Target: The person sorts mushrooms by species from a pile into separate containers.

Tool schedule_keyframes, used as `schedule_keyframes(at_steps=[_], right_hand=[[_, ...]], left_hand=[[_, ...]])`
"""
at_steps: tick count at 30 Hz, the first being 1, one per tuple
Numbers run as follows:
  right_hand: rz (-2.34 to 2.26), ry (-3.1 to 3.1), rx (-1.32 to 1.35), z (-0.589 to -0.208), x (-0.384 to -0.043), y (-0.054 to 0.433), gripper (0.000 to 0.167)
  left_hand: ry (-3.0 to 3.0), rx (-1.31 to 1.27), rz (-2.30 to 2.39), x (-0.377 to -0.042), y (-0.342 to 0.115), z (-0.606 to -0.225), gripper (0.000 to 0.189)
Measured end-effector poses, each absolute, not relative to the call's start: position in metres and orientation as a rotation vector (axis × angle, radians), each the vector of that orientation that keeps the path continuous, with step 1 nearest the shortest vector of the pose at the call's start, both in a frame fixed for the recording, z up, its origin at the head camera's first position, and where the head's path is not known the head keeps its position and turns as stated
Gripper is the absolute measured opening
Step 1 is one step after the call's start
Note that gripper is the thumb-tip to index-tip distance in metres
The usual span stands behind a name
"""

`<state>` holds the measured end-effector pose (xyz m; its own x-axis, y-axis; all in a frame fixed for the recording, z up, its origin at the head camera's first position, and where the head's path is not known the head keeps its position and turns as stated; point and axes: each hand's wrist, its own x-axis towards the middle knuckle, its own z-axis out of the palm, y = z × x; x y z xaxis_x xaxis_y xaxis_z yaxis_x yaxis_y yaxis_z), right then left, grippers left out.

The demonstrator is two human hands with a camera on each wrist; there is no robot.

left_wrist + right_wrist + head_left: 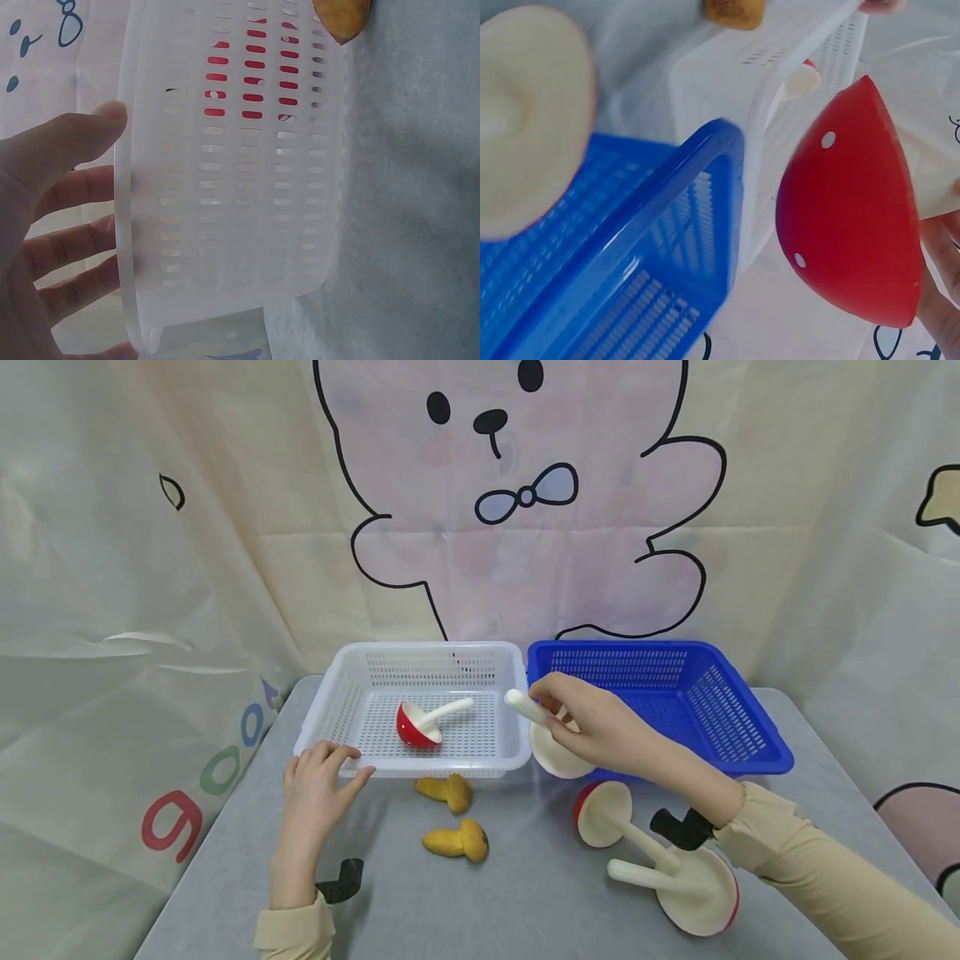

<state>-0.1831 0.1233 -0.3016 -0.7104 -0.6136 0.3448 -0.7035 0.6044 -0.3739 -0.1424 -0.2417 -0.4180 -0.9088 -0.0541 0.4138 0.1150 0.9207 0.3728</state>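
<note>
My right hand (600, 727) pinches the white stem of a toy mushroom (558, 752) over the inner edges of the two baskets. Its red cap with white dots hangs downward and fills much of the right wrist view. My left hand (318, 789) lies at the near left corner of the white basket (318, 722), fingers fairly straight and touching the rim. In the left wrist view the fingertips are partly hidden behind that rim. Inside the white basket a smaller red-capped toy mushroom (420, 727) lies on its side.
A blue basket (738, 727) stands to the right of the white one. Two yellow-brown toy mushrooms (457, 841) lie in front of the white basket. Two more red-capped mushrooms (701, 897) rest on the grey table (525, 910) by my right forearm. A printed curtain (480, 577) hangs behind.
</note>
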Motion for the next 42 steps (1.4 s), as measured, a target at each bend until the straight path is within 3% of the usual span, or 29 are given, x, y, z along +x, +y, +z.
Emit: schedule_keyframes(at_steps=[25, 42], right_hand=[[1.159, -2.626, 0.898, -0.354, -0.249, 0.045, 0.028], [1.133, -2.752, 0.728, -0.387, -0.262, 0.031, 0.029]], left_hand=[[-2.677, -0.042, -0.570, -0.142, -0.241, -0.415, 0.028], [-2.648, -0.061, -0.561, -0.142, -0.242, -0.417, 0.027]])
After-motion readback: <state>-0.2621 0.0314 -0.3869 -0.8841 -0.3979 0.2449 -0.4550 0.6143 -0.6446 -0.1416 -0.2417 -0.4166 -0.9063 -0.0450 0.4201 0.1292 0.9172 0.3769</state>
